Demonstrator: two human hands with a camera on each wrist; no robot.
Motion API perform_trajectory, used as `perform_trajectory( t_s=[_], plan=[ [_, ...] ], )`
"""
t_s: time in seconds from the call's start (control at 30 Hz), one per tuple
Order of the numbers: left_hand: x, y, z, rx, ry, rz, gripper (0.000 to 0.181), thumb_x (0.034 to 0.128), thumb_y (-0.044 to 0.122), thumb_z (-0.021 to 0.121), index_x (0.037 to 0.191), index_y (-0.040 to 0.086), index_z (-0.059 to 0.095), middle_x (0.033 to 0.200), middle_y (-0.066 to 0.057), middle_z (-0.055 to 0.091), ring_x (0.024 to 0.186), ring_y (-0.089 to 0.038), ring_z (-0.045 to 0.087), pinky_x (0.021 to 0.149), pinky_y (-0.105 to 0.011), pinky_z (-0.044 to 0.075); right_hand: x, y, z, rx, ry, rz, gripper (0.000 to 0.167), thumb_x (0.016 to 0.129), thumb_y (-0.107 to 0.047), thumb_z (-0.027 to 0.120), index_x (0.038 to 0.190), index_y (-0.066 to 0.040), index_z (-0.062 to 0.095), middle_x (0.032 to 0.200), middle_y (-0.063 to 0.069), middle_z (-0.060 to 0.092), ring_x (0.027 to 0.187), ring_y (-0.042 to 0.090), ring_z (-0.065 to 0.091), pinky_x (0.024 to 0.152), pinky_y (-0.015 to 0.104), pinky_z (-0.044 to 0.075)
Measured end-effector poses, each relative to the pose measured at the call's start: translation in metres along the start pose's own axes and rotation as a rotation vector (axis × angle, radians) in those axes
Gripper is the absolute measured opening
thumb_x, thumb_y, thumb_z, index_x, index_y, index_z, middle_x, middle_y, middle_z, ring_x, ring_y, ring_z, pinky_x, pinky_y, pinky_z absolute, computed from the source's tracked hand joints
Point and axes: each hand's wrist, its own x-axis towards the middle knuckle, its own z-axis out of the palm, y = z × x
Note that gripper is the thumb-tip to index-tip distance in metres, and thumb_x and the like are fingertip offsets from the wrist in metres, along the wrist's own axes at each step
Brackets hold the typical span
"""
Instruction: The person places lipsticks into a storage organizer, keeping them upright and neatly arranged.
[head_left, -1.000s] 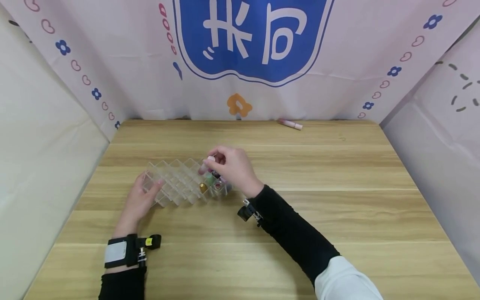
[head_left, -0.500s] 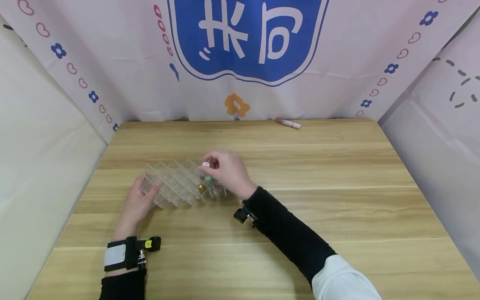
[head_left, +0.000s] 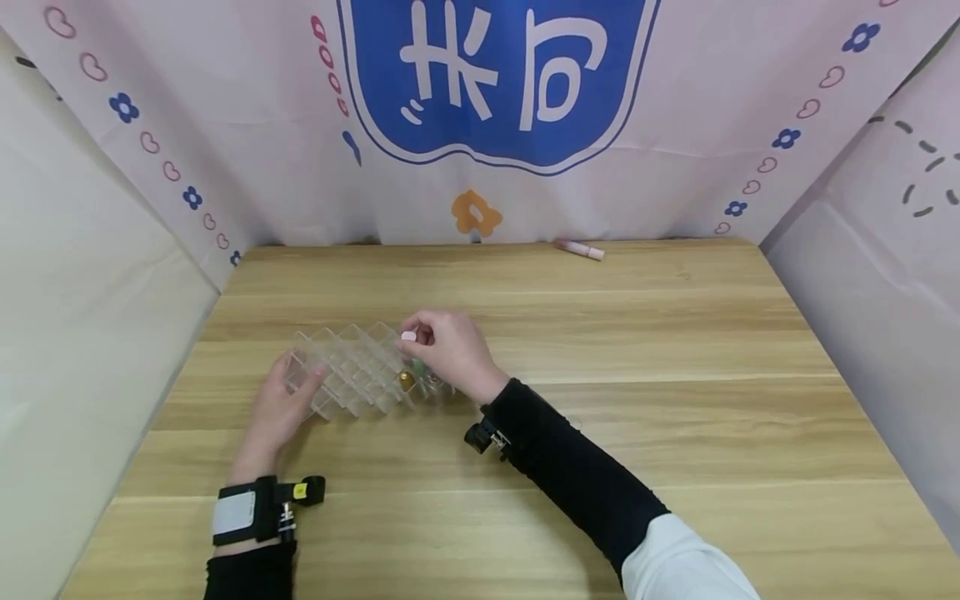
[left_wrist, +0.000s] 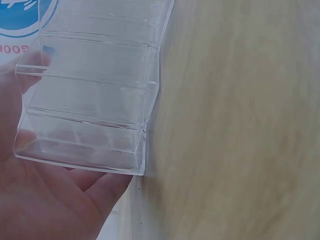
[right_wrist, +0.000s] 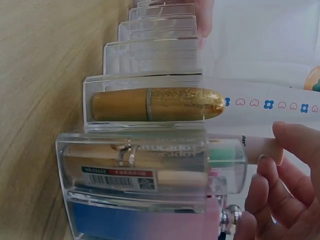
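Observation:
A clear lipstick organizer (head_left: 348, 372) with diamond-shaped compartments stands on the table. Around its left end my left hand (head_left: 277, 408) grips the wall, thumb on one side and fingers on the other, as the left wrist view (left_wrist: 85, 95) confirms. My right hand (head_left: 453, 350) is over the right part, pinching the pale pink lipstick tube (right_wrist: 257, 146) by its end between thumb and fingers. The tube's lower part is hidden behind the organizer's contents. Beside it, a gold lipstick (right_wrist: 170, 104) sits in one compartment, near a clear tube with a barcode label (right_wrist: 120, 181).
A blue-and-pink item (right_wrist: 145, 220) with a silvery knob beside it fills another compartment. A pink tube (head_left: 580, 249) lies at the table's back edge, before a printed cloth (head_left: 300, 192). Wooden tabletop (head_left: 675, 400) extends to the right.
My right hand has lowered the pale pink tube, moving slightly left and towards me; less of the tube shows above the organizer. My left hand keeps its grip at the left end.

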Motion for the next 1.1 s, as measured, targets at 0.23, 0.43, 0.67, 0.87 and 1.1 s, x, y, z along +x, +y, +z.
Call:
perform_trajectory(
  t_s=[0.23, 0.43, 0.67, 0.87, 1.1],
  plan=[
    [-0.0005, -0.0001, 0.0008, 0.007, 0.001, -0.009, 0.084, 0.1001, 0.052, 0.045, 0.158, 0.004, 0.007, 0.162, -0.027, 0.013, 0.147, -0.050, 0.017, 0.117, -0.068, 0.018, 0.0018, 0.0018, 0.0038, -0.052, -0.013, 0.019, 0.019, 0.090, -0.026, 0.072, 0.106, -0.016, 0.074, 0.077, -0.007, 0.066, 0.066, 0.004, 0.054, 0.061, 0.014, 0.040],
    [-0.0001, -0.0011, -0.0006, 0.010, -0.013, -0.027, 0.087, 0.0990, 0.056, 0.045, 0.158, 0.007, 0.004, 0.163, -0.026, 0.010, 0.147, -0.051, 0.016, 0.116, -0.069, 0.018, 0.0024, 0.0014, 0.0049, -0.069, -0.019, 0.005, 0.020, 0.090, -0.024, 0.071, 0.108, -0.014, 0.074, 0.079, -0.006, 0.066, 0.068, 0.005, 0.055, 0.060, 0.015, 0.040],
    [0.0003, -0.0017, -0.0005, -0.006, -0.017, -0.033, 0.086, 0.0991, 0.054, 0.046, 0.158, 0.008, 0.005, 0.163, -0.025, 0.012, 0.147, -0.050, 0.017, 0.116, -0.069, 0.018, 0.0016, 0.0023, 0.0061, -0.114, -0.031, 0.002, 0.021, 0.092, -0.025, 0.069, 0.109, -0.014, 0.074, 0.083, -0.005, 0.067, 0.072, 0.005, 0.056, 0.061, 0.015, 0.041],
    [0.0005, -0.0014, 0.0006, -0.014, 0.003, -0.010, 0.083, 0.1000, 0.051, 0.047, 0.158, 0.007, 0.008, 0.161, -0.026, 0.018, 0.146, -0.050, 0.022, 0.117, -0.067, 0.020, 0.0019, 0.0026, 0.0074, -0.156, -0.032, 0.003, 0.020, 0.091, -0.025, 0.070, 0.108, -0.015, 0.075, 0.084, -0.006, 0.065, 0.073, 0.005, 0.055, 0.061, 0.014, 0.040],
    [-0.0003, -0.0013, 0.0010, -0.014, 0.014, 0.003, 0.080, 0.1004, 0.048, 0.048, 0.158, 0.006, 0.010, 0.159, -0.028, 0.023, 0.144, -0.050, 0.026, 0.116, -0.067, 0.023, 0.0016, 0.0033, 0.0088, -0.182, -0.034, 0.006, 0.020, 0.091, -0.026, 0.070, 0.108, -0.017, 0.075, 0.085, -0.007, 0.063, 0.074, 0.005, 0.054, 0.062, 0.014, 0.041]
  ],
)
